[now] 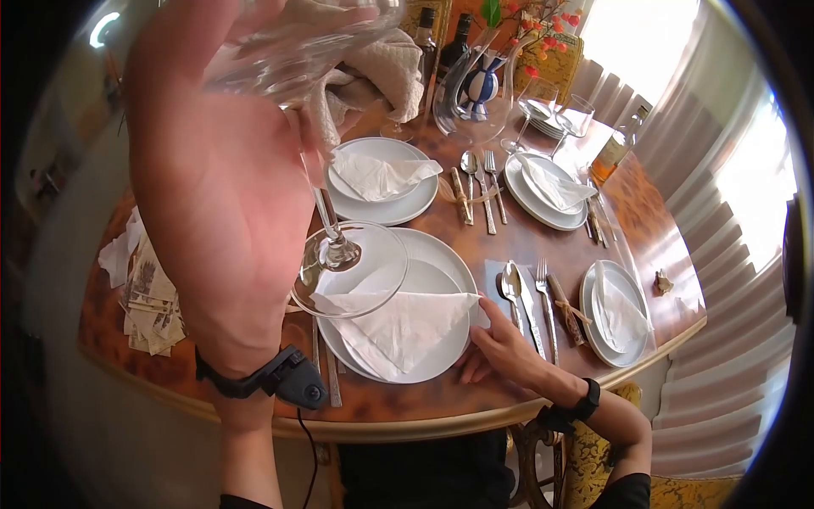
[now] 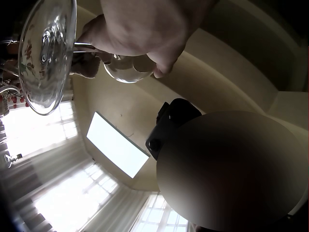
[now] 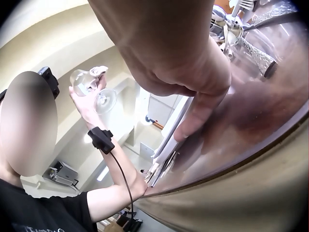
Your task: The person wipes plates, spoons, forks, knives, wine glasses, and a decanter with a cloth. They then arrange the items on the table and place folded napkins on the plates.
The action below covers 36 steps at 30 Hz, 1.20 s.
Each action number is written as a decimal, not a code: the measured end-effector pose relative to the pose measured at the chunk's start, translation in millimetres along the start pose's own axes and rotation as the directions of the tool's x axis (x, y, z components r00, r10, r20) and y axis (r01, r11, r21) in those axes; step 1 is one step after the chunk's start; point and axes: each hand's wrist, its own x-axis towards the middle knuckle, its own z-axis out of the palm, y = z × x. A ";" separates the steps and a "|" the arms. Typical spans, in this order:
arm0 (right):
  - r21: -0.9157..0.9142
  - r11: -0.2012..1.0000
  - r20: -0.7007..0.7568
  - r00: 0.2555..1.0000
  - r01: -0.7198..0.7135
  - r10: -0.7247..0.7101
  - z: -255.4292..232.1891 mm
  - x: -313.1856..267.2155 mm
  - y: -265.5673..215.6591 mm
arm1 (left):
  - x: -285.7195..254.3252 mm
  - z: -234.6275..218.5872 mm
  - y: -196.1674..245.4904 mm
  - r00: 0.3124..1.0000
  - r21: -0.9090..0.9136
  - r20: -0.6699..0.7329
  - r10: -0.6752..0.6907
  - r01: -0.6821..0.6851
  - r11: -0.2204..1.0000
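My left hand (image 1: 229,170) is raised close to the head camera and grips a wine glass (image 1: 341,251) by its bowl, its fingers curled round it. The glass's stem and round foot point down over the table. A beige waffle cloth (image 1: 386,72) hangs at the bowl, partly hidden behind the hand. My right hand (image 1: 509,349) rests at the right rim of the front plate (image 1: 462,263), one fingertip touching near the corner of a folded white napkin (image 1: 407,335). In the right wrist view, a finger (image 3: 195,118) lies along the plate's edge.
Further plate settings with napkins surround the table (image 1: 441,411), with a spoon (image 1: 511,284) and other cutlery between them. Behind stand a glass decanter (image 1: 449,110), a striped vase (image 1: 483,89), bottles (image 1: 619,148) and wine glasses (image 1: 575,119). Patterned paper napkins (image 1: 153,297) lie left.
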 end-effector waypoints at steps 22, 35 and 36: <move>-0.059 0.997 -0.019 0.998 0.056 -0.057 -32.2 -41.0 17.0 | -6.4 -9.0 2.4 0.974 0.254 -0.070 0.216 -0.192 0.948; -0.650 0.630 0.227 0.899 0.426 -0.374 46.0 -57.9 21.8 | -22.9 -37.7 20.7 0.960 0.313 -0.005 0.279 -0.264 0.912; -0.674 0.517 0.306 0.837 0.527 -0.454 57.5 -55.4 23.4 | -23.3 -38.3 20.5 0.961 0.310 -0.002 0.278 -0.264 0.914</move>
